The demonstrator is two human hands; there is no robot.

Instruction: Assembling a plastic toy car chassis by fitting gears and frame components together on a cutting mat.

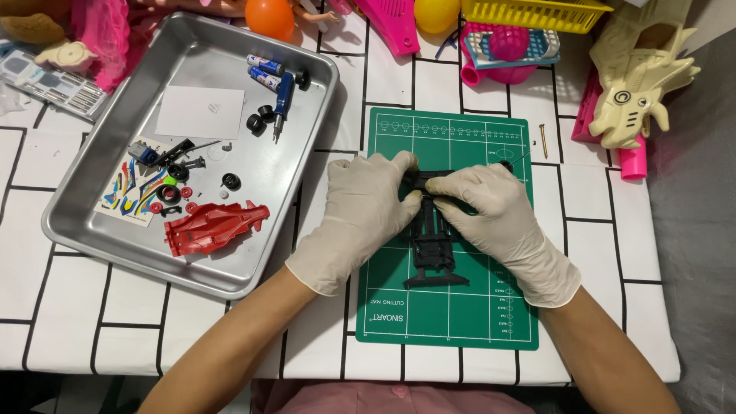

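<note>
A black toy car chassis (434, 249) lies lengthwise on a green cutting mat (399, 307). My left hand (360, 211), in a white glove, grips the chassis's far end from the left. Gloved too, my right hand (491, 211) pinches the same end from the right, and its fingers cover that part. A small black wheel (506, 165) rests on the mat just beyond my right hand.
A metal tray (307, 77) to the left holds a red car body (215, 228), a sticker sheet (130, 188), loose black wheels (231, 181), a blue screwdriver (281, 100) and a white card (199, 112). A screw (543, 140) lies right of the mat. Toys crowd the table's far edge.
</note>
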